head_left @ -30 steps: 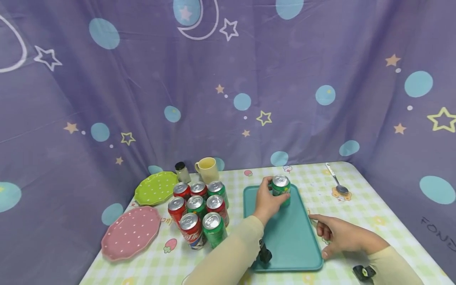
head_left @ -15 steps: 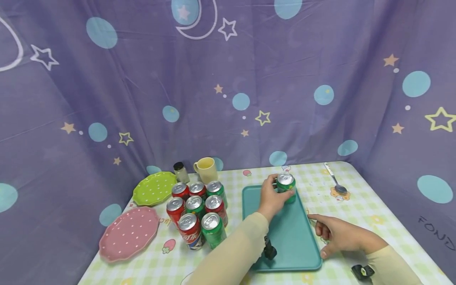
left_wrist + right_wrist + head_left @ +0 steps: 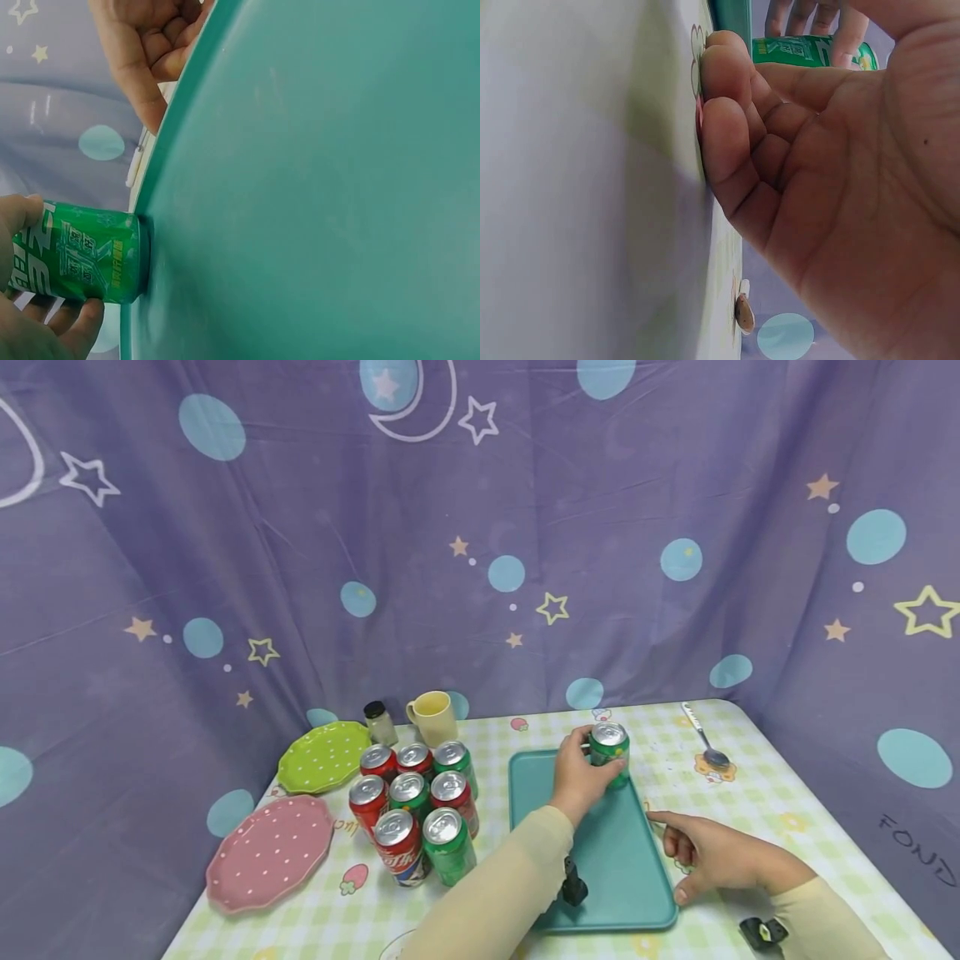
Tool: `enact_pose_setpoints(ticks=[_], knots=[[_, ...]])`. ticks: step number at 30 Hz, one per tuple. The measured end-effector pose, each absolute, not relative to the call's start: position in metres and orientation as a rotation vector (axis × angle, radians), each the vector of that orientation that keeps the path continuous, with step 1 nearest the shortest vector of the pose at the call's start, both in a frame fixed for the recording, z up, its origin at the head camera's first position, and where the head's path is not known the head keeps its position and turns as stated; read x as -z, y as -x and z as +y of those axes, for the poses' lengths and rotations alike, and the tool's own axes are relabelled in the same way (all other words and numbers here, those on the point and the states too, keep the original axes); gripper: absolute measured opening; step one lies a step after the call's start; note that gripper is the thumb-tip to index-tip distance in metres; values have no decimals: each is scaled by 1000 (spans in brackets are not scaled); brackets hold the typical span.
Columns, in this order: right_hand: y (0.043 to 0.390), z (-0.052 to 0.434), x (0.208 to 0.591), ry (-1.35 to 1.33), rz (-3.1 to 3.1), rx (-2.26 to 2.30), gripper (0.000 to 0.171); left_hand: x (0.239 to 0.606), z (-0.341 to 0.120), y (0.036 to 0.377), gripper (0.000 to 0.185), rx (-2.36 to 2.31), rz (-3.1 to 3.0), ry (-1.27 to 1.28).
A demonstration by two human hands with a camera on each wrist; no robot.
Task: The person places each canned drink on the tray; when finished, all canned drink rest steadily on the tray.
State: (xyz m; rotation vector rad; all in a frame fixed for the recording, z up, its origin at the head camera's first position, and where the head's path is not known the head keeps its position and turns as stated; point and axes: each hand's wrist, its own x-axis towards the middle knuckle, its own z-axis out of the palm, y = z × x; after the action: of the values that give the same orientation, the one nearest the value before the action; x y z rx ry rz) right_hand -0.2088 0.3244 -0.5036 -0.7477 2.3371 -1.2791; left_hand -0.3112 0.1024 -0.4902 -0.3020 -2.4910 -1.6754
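A green soda can stands upright at the far right corner of the teal tray. My left hand grips it from the left side, thumb behind and fingers in front. In the left wrist view the green can sits against the tray's rim, with my thumb and fingers curled round it. My right hand rests on the tablecloth beside the tray's right edge, index finger towards the rim, thumb near the front corner, holding nothing. The right wrist view shows its curled fingers against the cloth.
Several red and green cans stand grouped left of the tray. Behind and beside them are a green plate, a pink plate, a yellow mug and a small jar. A spoon lies at the far right. Purple cloth hangs behind.
My left hand has moved the green can a little to the right and farther back on the tray, towards its far right corner. The right hand has stayed put.
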Motion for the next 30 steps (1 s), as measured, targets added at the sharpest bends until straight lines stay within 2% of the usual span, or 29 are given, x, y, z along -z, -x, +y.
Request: enact_pose_setpoints(ticks=[15, 20, 25, 30], knots=[[209, 323, 505, 709, 2338, 1278, 114, 487, 101, 307, 60, 1602, -2451, 362], [210, 322, 504, 706, 2341, 1270, 115, 486, 97, 307, 63, 1612, -2453, 350], [209, 322, 504, 714, 2335, 1277, 116, 470, 83, 295, 64, 1627, -2386, 408], [208, 324, 507, 726, 2340, 1288, 115, 442, 56, 269, 58, 1667, -2233, 575]])
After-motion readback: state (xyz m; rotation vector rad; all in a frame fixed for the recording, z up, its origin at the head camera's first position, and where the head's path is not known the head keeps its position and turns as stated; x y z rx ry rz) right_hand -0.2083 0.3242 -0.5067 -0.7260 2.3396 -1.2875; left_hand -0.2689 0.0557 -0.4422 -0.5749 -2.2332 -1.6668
